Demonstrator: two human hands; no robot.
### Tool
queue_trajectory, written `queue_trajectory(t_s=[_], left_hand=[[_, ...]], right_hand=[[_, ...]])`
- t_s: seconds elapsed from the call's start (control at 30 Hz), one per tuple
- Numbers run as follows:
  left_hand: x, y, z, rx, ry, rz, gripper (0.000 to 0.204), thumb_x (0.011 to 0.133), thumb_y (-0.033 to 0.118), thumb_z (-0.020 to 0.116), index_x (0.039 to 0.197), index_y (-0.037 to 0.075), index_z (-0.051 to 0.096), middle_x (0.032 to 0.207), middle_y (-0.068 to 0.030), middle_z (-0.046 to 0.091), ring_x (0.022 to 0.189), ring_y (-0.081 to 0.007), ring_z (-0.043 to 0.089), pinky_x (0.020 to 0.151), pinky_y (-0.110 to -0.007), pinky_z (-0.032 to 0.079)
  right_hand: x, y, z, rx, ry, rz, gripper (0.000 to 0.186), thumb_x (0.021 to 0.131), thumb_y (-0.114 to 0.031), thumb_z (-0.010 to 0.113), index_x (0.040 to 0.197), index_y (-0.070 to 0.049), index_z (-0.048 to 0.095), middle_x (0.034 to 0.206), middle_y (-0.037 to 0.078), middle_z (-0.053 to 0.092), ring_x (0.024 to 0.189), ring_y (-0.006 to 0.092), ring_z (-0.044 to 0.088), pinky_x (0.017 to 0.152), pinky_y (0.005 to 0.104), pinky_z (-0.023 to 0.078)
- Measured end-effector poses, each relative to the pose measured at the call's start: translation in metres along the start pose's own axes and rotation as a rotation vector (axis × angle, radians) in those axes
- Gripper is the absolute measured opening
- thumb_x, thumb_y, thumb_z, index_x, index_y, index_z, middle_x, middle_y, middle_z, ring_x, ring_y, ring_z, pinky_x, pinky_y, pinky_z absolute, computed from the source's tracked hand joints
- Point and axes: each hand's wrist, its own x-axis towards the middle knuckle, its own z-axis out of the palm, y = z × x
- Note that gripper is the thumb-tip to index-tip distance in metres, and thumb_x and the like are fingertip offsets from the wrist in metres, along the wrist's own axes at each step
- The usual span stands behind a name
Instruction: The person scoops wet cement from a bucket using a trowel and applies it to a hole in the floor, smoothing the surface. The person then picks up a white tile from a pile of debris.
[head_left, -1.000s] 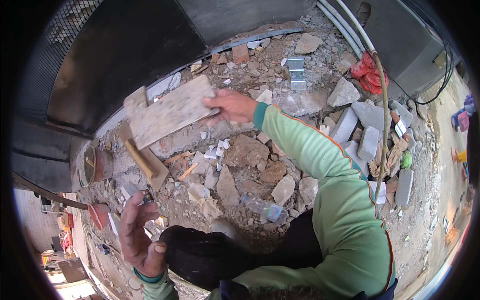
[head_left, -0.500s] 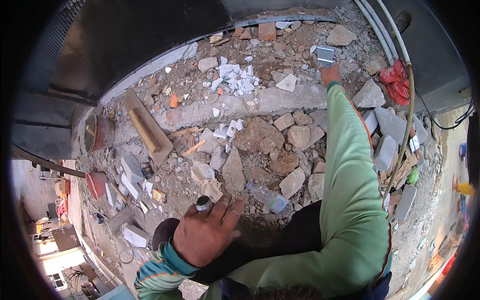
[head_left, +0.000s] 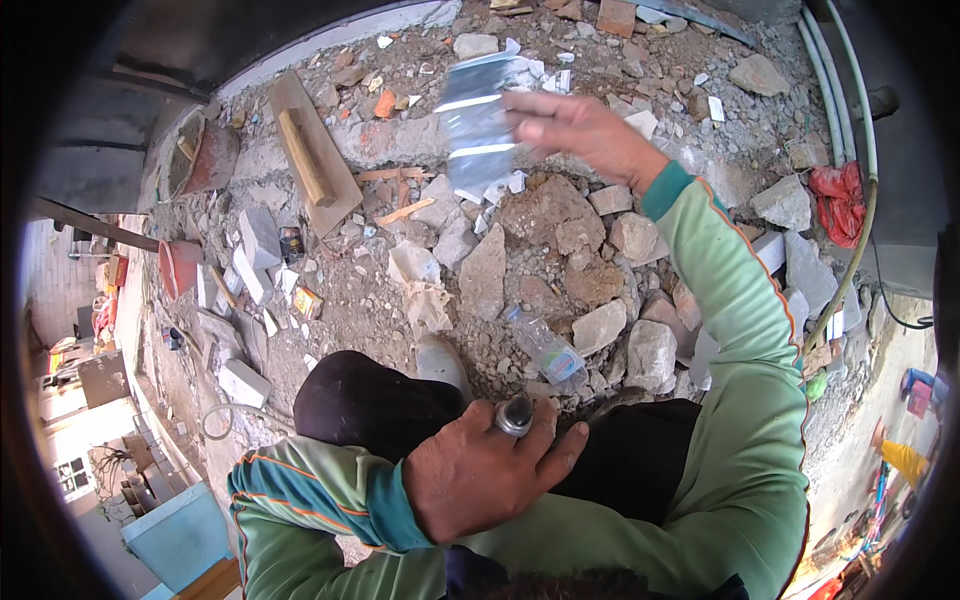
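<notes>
My right hand (head_left: 600, 140) reaches out over the rubble, arm stretched forward. Its fingers and thumb grip one edge of a flat, silver-grey rectangular piece (head_left: 475, 125) with two bright bands across it. Motion smears this piece, so its exact kind is unclear. Beneath it lie white tile chips (head_left: 517, 182) and a large brown lump (head_left: 550, 212). Close to my body, my left hand (head_left: 485, 475) hangs above my lap, palm down and fingers loosely apart. A ring (head_left: 514, 416) with a big dark stone sits on one finger. The left hand holds nothing visible.
A wooden float (head_left: 308, 165) lies left of centre, with a reddish bucket (head_left: 180, 265) farther left. A clear plastic bottle (head_left: 547, 350) lies among stones before my knees. Pale pipes (head_left: 828, 95) and a red plastic bag (head_left: 840, 200) are at the right.
My right hand has lifted the flat silver-grey piece from the far right rubble and swung it leftward and nearer. My left hand has shifted right and closer to my body. The view has turned slightly.
</notes>
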Motion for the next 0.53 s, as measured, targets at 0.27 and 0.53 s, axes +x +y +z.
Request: queue_trajectory(t_s=[0.27,0.53], left_hand=[[-0.019,0.009,0.016,0.035,0.070,-0.038,0.046,0.085,0.019,0.055,0.131,0.018,0.060,0.114,-0.0126,0.065,0.063,-0.0201,0.060,0.058,-0.031,0.050],[-0.048,0.042,0.027,-0.030,-0.035,0.185,0.054,0.083,0.023,0.063,0.135,0.017,0.056,0.124,-0.0092,0.062,0.075,-0.0298,0.062,0.066,-0.049,0.055]], right_hand=[[-0.006,0.091,0.064,-1.167,-0.385,0.133,0.070,0.080,-0.042,0.074,0.138,-0.009,0.052,0.132,0.015,0.058,0.124,0.0289,0.055,0.106,0.0424,0.040],[0.003,0.180,0.170,-1.592,-0.487,0.199,0.098,0.073,-0.045,0.080,0.153,-0.020,0.029,0.143,0.012,0.047,0.133,0.0389,0.043,0.110,0.0588,0.029]])
